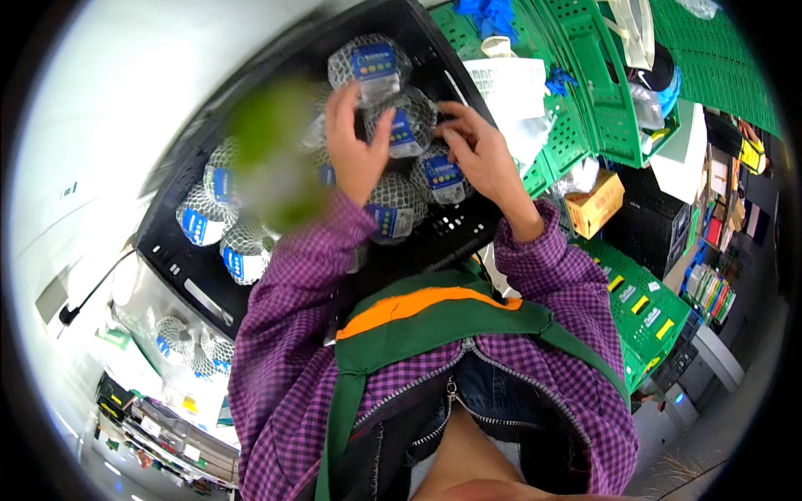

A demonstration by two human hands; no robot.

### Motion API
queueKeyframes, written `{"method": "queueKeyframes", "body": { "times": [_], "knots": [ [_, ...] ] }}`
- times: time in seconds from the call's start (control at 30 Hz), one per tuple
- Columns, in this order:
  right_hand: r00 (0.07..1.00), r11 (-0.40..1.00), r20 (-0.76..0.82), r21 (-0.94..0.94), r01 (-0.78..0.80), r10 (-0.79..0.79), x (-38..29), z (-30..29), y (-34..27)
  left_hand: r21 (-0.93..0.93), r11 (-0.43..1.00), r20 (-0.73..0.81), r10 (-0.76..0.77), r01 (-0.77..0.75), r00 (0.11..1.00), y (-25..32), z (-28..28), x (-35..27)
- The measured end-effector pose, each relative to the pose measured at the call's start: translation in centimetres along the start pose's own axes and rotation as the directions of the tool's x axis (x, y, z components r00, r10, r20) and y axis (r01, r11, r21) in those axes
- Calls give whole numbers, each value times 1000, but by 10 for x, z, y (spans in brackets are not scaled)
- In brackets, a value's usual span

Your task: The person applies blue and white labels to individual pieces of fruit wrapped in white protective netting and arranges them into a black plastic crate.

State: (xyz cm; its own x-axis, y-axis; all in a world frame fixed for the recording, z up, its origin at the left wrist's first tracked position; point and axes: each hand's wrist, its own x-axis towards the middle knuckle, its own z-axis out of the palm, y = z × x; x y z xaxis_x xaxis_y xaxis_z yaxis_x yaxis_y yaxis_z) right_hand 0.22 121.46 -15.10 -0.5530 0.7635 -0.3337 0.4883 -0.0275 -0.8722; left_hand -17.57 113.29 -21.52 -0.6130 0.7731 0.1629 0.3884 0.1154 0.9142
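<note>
In front of me a black plastic crate [432, 241] holds several round items in white foam netting, with blue and white labels. My left hand [357, 141] is over the crate, its thumb and fingers spread. The thumb is beside a netted item [410, 125], and the fingertips reach the label of another netted item [369, 66] behind it. From the other side, my right hand [479, 150] has curled fingers at the nearer item's edge; whether they grip it cannot be told. A third netted item [445, 178] lies under the right hand. A blurred green and white object [272, 163] covers part of the crate.
Green plastic crates [601, 81] stand to the right with papers [510, 87] and blue gloves [489, 15]. A cardboard box [595, 203] is beyond my right arm. More netted items [175, 341] are at lower left. A person [752, 153] is far right.
</note>
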Motion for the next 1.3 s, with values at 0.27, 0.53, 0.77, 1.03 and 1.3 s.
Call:
{"method": "queueKeyframes", "body": {
  "times": [0.27,0.53,0.77,1.03,1.3],
  "knots": [
    [980,954,-15,-225,-198,200,-42,6,94,319,947,597,-176,-31,783,-18,37,-92],
    [888,888,3,22,-460,460,-14,19,86,390,918,603,-196,-71,773,-23,45,-104],
    [871,769,-34,-454,-450,490,15,28,104,335,940,604,-166,-60,779,-27,43,-102],
    [877,681,-84,-597,-424,473,16,34,104,371,921,710,-199,-119,675,-13,39,-80],
    [881,622,-75,-680,-388,468,4,35,67,412,904,763,-275,-113,585,-15,45,-70]
  ]
}}
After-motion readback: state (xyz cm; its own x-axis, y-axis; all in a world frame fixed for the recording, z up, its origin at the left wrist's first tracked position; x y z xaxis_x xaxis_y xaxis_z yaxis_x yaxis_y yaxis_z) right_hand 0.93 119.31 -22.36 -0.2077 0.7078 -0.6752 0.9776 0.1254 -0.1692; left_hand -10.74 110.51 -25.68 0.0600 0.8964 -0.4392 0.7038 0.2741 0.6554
